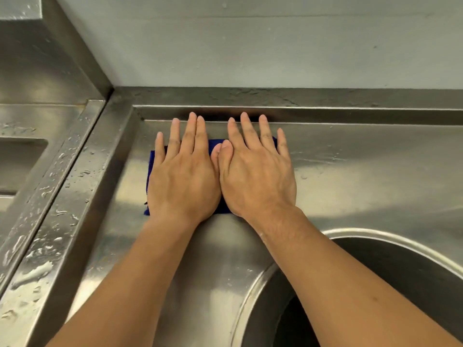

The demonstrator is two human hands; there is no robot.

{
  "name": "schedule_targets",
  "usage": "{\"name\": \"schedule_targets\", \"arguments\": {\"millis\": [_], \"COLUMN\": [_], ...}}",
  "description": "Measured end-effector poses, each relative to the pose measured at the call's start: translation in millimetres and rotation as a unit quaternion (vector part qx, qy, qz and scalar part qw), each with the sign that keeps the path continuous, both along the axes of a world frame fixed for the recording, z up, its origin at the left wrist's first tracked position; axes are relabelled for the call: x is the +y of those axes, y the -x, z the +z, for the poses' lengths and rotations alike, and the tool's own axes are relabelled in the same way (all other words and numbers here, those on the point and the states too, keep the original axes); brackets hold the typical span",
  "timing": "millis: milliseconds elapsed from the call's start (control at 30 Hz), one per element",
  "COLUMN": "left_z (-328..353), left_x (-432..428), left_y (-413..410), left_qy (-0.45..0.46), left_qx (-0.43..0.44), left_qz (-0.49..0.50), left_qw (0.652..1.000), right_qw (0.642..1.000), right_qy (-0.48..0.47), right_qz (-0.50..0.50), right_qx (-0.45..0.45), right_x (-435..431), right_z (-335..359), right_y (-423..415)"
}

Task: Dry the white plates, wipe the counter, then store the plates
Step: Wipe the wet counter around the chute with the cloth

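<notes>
Seemingly mid counter-wipe: left hand (184, 181) and right hand (258, 176) pressed flat, fingers spread, on blue cloth (150, 169) mid-frame; steel counter (363, 171) partly wet; no plates visible, storing left

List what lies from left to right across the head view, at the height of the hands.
Left basin → wet steel ledge → blue cloth edge → left hand → right hand → bare steel counter. Both hands lie flat on the cloth, thumbs touching.
</notes>
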State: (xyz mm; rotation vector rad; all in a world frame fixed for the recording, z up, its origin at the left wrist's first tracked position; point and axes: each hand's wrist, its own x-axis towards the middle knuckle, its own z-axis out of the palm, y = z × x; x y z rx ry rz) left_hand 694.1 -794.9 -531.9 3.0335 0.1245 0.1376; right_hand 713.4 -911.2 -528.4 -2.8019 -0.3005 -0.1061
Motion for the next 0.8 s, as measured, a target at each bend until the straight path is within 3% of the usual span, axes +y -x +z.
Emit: {"name": "schedule_targets", "arguments": {"millis": [800], "left_z": [6], "left_x": [-337], "left_y": [-10], "left_qy": [0.048], "left_qx": [0.024], "left_qz": [-0.128], "left_qw": [0.990], "right_qw": [0.991], "right_qy": [0.046], "right_qz": [-0.118], "right_qx": [0.045], "right_x": [-342], "right_z": [3], "right_y": [12]}}
